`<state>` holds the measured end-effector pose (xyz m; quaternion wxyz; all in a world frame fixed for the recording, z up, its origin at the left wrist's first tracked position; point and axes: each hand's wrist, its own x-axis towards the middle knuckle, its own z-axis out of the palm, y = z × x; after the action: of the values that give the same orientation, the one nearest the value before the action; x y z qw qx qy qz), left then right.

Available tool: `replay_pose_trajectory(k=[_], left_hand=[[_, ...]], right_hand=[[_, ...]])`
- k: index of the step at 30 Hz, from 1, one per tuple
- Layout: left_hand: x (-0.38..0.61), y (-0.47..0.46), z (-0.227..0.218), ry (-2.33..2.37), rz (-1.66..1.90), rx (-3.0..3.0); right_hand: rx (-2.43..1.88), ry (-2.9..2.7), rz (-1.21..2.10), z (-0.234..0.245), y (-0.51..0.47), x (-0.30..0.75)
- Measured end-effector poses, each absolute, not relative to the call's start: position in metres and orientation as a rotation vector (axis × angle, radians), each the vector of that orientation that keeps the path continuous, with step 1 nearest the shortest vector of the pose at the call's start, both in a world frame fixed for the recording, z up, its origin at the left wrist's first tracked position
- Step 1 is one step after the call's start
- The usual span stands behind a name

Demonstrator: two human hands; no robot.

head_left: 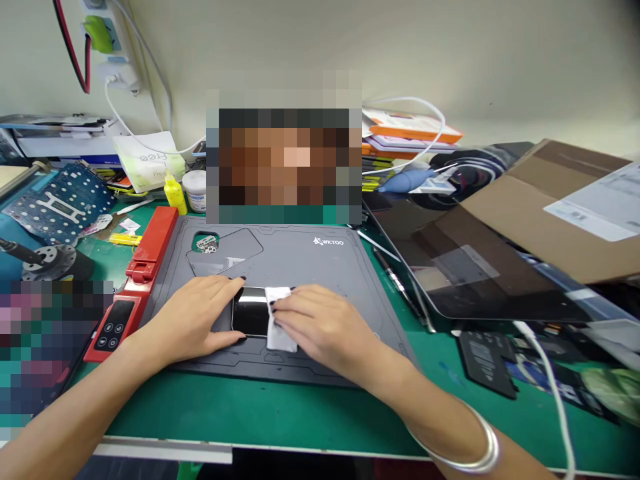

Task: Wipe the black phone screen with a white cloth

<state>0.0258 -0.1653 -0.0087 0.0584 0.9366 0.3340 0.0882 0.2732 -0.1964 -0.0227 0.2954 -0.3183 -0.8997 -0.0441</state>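
My left hand (193, 317) is clamped on the L end of the phone (251, 312), fingers over the top edge, thumb at the bottom edge. My right hand (323, 327) is closed down on a white cloth (280, 327), pressing it against the R part of the phone's glass. The 2 hands are close together, w/ only the phone's black screen showing between them.

Phone lies flat on a gray WKTOO repair mat (300, 267), mid-width, toward the front edge. That mat sits on a green bench mat (225, 410). Just L of it: red clamp fixture (153, 243) & black control panel (113, 325) w/ 4 buttons. Behind: yellow bottle (175, 193) beside a white jar (194, 190). Far L: blue circuit board (60, 203). To the R: dark tablet (475, 267), partly under a cardboard box (550, 207). White cable (550, 380) runs across the bench front R. Silver bangle (480, 447) on my R wrist.
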Motion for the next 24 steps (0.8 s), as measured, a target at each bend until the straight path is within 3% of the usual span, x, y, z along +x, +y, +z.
replay_pose_trajectory(k=[24], left_hand=[[0.025, -0.165, -0.01, 1.0, 0.312, 2.886]], right_hand=[[-0.921, -2.37, -0.284, -0.026, -0.203, 0.262]])
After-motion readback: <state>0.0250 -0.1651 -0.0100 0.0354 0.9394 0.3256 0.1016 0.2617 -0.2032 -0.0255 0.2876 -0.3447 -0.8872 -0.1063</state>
